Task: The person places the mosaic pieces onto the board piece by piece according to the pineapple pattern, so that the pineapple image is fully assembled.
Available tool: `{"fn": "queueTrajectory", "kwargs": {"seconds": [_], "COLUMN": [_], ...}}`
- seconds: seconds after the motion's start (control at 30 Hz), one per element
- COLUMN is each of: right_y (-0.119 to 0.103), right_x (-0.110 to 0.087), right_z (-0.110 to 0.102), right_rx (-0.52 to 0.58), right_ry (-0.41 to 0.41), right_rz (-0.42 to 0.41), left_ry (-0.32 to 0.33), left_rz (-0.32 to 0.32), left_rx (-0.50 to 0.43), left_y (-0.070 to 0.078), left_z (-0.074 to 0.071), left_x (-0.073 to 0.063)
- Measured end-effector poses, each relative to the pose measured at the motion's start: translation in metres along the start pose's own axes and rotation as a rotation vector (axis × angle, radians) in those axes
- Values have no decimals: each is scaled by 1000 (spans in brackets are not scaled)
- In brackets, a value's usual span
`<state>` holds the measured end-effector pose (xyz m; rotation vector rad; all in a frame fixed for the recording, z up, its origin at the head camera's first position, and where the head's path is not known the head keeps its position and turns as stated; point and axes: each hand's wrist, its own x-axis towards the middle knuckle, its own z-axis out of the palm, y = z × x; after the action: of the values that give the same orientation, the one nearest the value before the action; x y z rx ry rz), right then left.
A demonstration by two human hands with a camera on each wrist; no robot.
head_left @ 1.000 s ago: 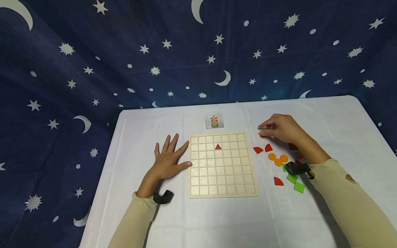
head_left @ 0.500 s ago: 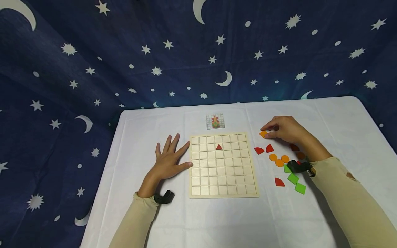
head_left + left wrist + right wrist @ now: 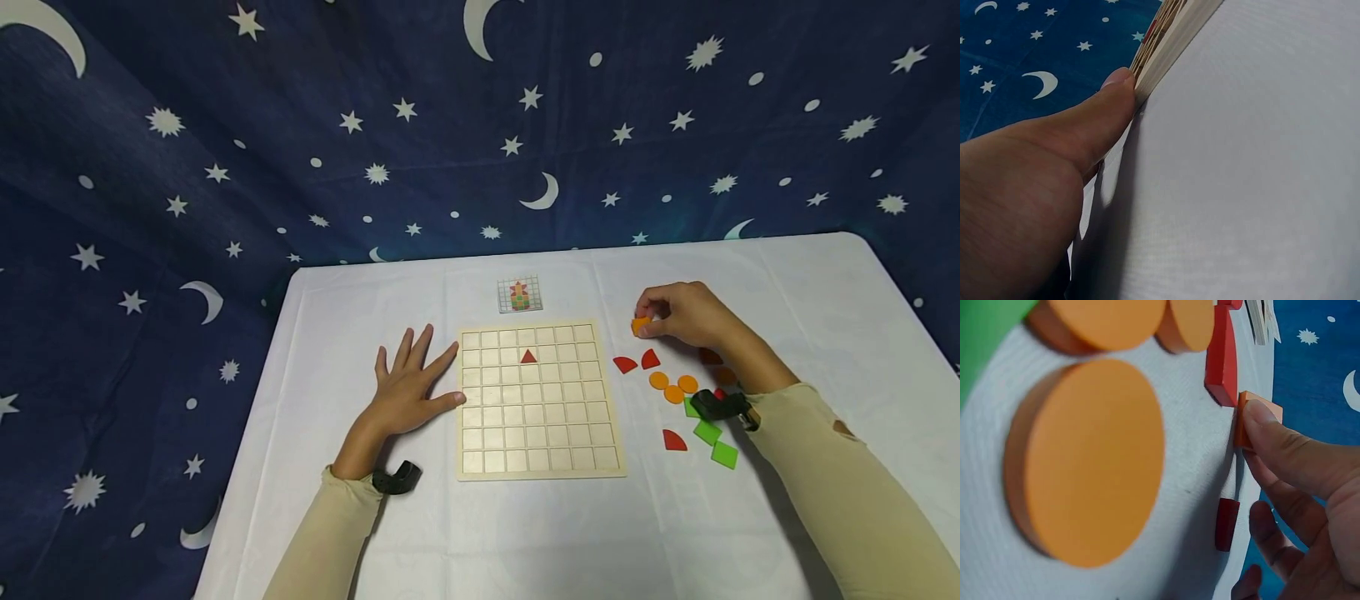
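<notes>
The left hand (image 3: pixel 408 392) lies with fingers spread on the white cloth, its thumb and index fingertip at the left edge of a pale wooden grid board (image 3: pixel 542 402). In the left wrist view, the thumb (image 3: pixel 1100 112) touches the board's side (image 3: pixel 1175 53). One red triangle (image 3: pixel 528 357) sits in a cell in the board's upper part. To the right of the board, the right hand (image 3: pixel 686 315) pinches an orange square tile (image 3: pixel 641 326) between thumb and fingers. The right wrist view shows the thumb across this tile (image 3: pixel 1240 428), held tilted up, close over the cloth.
Below the right hand lie red quarter-circles (image 3: pixel 625 365), orange discs (image 3: pixel 673 395) and green squares (image 3: pixel 707 432), some partly hidden by the right wrist. A small pattern card (image 3: pixel 519 294) lies behind the board. A dark blue star-printed curtain (image 3: pixel 442 150) hangs behind the table.
The orange tile, mostly hidden by the fingertips at first, came into view and has turned in the right hand's pinch. That hand's fingertips shifted slightly right. The left hand stayed put.
</notes>
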<state>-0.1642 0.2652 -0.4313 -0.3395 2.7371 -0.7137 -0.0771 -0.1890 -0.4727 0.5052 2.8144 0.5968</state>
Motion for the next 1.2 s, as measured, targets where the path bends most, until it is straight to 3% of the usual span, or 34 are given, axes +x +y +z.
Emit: {"fn": "queueTrajectory", "kwargs": {"seconds": [0.37,0.5,0.83,1.2], "right_y": [-10,-18,-34,-53], "right_x": [-6,-5,-8,-7], "right_z": [7,11,20,35], "right_rx": [84,137,280,529], "right_ry": [140,155,30,-77], "right_rz": [-38,-42,-40,71], "left_ry": [-1,-3,-6,-10], "left_rz": [-3,-4,-5,2], "left_rx": [-13,-14,-12,-16], "left_y": [2,2,1,2], "left_z": [-2,-2,-1,-2], "left_x": [-1,-1,0,0]}}
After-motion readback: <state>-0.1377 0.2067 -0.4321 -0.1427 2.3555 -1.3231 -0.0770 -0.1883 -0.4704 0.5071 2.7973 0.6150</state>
